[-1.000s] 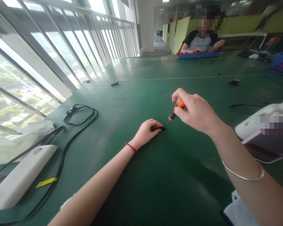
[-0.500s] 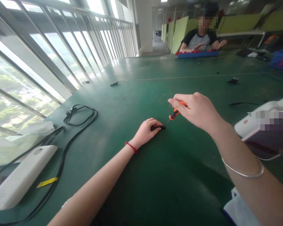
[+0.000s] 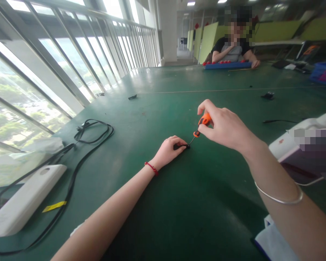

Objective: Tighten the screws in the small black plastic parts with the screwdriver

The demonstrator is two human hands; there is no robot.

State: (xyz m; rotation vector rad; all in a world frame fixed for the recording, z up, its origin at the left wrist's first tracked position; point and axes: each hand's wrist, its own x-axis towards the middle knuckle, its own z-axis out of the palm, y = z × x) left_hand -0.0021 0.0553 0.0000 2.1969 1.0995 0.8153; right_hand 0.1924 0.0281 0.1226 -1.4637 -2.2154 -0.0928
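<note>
My left hand [image 3: 170, 150] is closed around a small black part [image 3: 183, 146], pinning it against the green table [image 3: 152, 119]. Most of that part is covered by my fingers, so its kind does not show. In my right hand [image 3: 221, 125] is a screwdriver [image 3: 204, 119] with an orange and black handle, tilted so its thin shaft points down to the left. Its tip meets the right end of the black part. My right thumb rests on the handle, while the forefinger is raised and bent over its top.
A white power strip [image 3: 29, 199] and black cable [image 3: 73, 181] lie at left, near yellow tape [image 3: 54, 206]. Small black pieces [image 3: 132, 97] are scattered farther off. A white object [image 3: 309, 127] stands at right. Across the table a person [image 3: 232, 50] sits behind a blue tray [image 3: 225, 65].
My right fingers have loosened and shifted on the screwdriver handle, with the forefinger lifting. My left hand stays put. The person opposite has raised one hand to the face and lowered the other.
</note>
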